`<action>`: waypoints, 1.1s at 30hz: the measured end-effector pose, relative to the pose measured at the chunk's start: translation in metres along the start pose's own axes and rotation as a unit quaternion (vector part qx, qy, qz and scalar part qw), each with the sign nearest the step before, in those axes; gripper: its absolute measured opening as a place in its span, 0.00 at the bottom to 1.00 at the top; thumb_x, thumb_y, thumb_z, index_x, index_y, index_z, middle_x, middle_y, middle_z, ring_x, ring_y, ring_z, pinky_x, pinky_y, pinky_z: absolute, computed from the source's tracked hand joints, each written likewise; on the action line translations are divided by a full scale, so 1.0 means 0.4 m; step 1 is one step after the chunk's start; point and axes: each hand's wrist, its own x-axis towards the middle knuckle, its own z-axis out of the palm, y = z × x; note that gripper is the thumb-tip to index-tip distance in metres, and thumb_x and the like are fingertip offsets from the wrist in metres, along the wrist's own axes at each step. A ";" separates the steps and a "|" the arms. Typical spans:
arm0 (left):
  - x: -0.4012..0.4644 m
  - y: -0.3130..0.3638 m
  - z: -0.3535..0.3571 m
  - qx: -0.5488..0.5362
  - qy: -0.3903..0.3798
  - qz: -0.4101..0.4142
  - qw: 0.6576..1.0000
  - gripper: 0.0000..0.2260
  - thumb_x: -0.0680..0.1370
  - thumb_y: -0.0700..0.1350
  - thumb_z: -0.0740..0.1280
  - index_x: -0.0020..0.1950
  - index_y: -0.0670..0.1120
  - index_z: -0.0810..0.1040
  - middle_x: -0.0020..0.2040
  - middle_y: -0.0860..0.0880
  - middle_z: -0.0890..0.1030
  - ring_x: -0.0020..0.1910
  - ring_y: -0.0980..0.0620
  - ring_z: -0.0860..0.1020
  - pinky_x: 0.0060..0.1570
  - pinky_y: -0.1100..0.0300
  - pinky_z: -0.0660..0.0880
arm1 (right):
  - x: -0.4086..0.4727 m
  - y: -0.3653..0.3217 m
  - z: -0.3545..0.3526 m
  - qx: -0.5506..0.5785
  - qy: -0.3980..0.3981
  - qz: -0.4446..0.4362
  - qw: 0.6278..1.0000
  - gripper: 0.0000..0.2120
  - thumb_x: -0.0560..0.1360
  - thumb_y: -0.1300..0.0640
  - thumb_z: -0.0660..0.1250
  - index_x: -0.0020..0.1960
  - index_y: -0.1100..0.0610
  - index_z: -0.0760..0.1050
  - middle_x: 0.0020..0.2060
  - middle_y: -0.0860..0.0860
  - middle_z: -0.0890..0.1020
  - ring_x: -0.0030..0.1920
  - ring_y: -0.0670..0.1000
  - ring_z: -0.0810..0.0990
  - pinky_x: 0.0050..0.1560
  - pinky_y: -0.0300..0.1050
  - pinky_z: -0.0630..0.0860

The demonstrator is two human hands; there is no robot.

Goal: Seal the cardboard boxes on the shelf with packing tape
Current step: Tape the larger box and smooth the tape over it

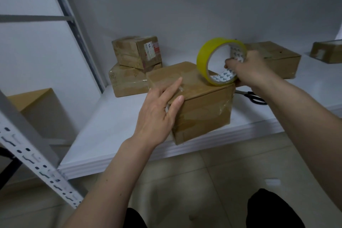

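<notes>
Right hand's grip [248,69] on tape roll [220,61]; scissors [255,98] behind box [199,102]

This place looks like a small storeroom or a packing room, not a home room. A white metal shelf [114,135] fills most of the view, and its grey upright post [37,163] has rows of slots for the boards, as storage racks have. Several brown cardboard boxes [137,65] stand on the board, some stacked, and one carries a printed shipping label [150,52]. More boxes sit far to the right and one stands on the floor at the left. A yellow tape roll [205,61] and black scissors [255,97] lie among them. The wall [166,5] is plain white, and the floor [212,181] has pale tiles.
</notes>
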 end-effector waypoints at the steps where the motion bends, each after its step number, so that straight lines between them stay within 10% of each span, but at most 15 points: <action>1: 0.002 0.003 -0.003 0.007 -0.005 0.007 1.000 0.24 0.80 0.61 0.51 0.76 0.57 0.65 0.69 0.51 0.73 0.67 0.56 0.67 0.68 0.62 0.61 | 0.000 0.001 -0.003 0.000 -0.007 0.002 1.000 0.13 0.76 0.57 0.67 0.50 0.68 0.78 0.49 0.66 0.82 0.49 0.65 0.81 0.51 0.68 0.77; 4: 0.010 0.010 -0.011 0.040 -0.032 0.014 0.999 0.25 0.81 0.61 0.49 0.76 0.57 0.66 0.74 0.49 0.70 0.74 0.52 0.63 0.76 0.45 0.54 | -0.006 0.002 -0.017 -0.016 -0.051 0.014 0.998 0.17 0.74 0.55 0.71 0.54 0.67 0.77 0.49 0.64 0.82 0.48 0.62 0.82 0.49 0.63 0.80; 8: 0.020 0.014 -0.009 0.081 -0.020 0.081 0.993 0.23 0.83 0.56 0.49 0.74 0.51 0.70 0.78 0.52 0.63 0.79 0.50 0.54 0.77 0.52 0.44 | -0.002 0.008 -0.028 -0.048 -0.101 0.031 0.993 0.18 0.73 0.52 0.72 0.54 0.66 0.77 0.46 0.62 0.83 0.41 0.60 0.83 0.44 0.57 0.82; 33: 0.033 0.025 -0.023 0.082 -0.074 0.126 0.986 0.22 0.83 0.52 0.52 0.73 0.47 0.73 0.70 0.51 0.75 0.71 0.51 0.71 0.71 0.63 0.61 | 0.063 -0.062 -0.048 -0.135 -0.171 0.004 0.976 0.11 0.81 0.57 0.60 0.58 0.64 0.71 0.46 0.67 0.79 0.31 0.61 0.82 0.38 0.54 0.83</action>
